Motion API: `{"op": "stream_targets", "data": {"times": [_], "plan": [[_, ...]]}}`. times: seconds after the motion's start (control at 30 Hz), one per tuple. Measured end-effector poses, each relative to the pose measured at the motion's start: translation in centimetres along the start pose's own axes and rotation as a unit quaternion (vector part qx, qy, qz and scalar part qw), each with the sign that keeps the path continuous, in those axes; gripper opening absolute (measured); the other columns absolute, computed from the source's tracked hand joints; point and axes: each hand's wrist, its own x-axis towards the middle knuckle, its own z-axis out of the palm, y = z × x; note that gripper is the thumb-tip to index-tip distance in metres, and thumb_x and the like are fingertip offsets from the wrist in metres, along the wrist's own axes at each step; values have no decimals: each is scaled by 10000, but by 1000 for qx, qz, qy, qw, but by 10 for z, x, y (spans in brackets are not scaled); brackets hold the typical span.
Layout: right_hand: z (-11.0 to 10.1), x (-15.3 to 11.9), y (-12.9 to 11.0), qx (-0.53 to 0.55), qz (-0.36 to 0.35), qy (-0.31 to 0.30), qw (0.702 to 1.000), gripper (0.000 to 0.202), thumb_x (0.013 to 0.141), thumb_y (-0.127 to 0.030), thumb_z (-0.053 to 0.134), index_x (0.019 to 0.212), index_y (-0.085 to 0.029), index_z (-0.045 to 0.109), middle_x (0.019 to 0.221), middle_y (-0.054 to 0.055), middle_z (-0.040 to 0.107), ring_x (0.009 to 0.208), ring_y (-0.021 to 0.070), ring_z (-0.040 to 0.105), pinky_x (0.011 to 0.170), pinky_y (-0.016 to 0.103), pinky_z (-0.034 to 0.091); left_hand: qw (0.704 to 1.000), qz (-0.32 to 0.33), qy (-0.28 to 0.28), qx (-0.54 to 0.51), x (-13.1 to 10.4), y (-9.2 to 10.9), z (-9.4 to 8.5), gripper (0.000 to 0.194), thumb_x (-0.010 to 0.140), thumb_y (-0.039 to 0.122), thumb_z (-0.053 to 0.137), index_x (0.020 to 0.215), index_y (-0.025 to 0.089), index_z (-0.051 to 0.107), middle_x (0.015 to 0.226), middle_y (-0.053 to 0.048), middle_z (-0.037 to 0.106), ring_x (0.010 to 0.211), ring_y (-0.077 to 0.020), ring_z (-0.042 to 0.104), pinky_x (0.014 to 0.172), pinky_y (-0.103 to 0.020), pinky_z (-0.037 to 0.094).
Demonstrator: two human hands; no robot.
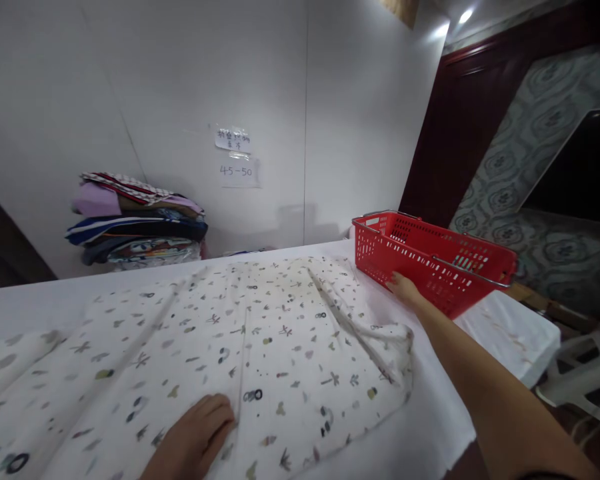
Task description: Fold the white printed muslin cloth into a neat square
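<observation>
A: What's the biggest thing?
B: The white wall (pixel 180 80). It fills the top left and top middle of the frame.
A: And below it?
B: A white table (pixel 427 397). A big white cloth (pixel 260 333) with tiny prints lies on it, across the bottom left and the middle. Its right side is bumpy and folded over.
A: What's that red thing?
B: A red basket (pixel 410 259) with lots of holes, right of the middle. A pile of folded cloths (pixel 135 223) sits at the left, by the wall.
A: Where are the hands?
B: The left hand (pixel 195 433) is on the cloth, at the bottom, left of the middle. Its fingers are curled and close together. I can't tell if they pinch the cloth. The right hand (pixel 404 288) is at the basket's low front side. I can't tell if it holds on.
A: Anything small?
B: Two paper notes (pixel 239 171) on the wall, upper middle. The lower one says 45-50.
</observation>
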Motion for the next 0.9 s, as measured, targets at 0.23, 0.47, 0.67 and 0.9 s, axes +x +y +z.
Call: {"op": "stream_targets", "data": {"times": [0.23,0.47,0.67,0.9], "plan": [[34,4,-32,-28,14,-128,991,175,824,-248,576,882,-138,699,831,72,709,764,167,662,655,201,463,999,3,36,27,-6,-4,5,222,887,353,433,805,299,632,868,37,685,811,-158,646,723,-231,554],[59,-14,-43,-101,48,-200,973,412,773,-503,605,840,-106,687,697,107,684,611,188,651,552,229,436,998,11,55,30,-3,-7,9,219,879,368,450,793,295,638,849,32,680,802,-144,656,729,-215,552],[62,-24,-60,-134,34,-186,973,395,777,-449,600,999,-124,643,1017,146,673,912,246,646,640,252,446,996,13,85,35,-1,-5,9,260,888,395,429,803,279,645,843,15,689,797,-158,659,731,-235,556],[60,-37,-62,-136,34,-146,979,435,820,-447,557,1138,-154,519,1133,141,620,983,232,606,682,260,432,999,-8,44,11,-1,-1,6,274,890,350,402,788,274,645,839,0,676,801,-162,643,729,-246,555]]}}
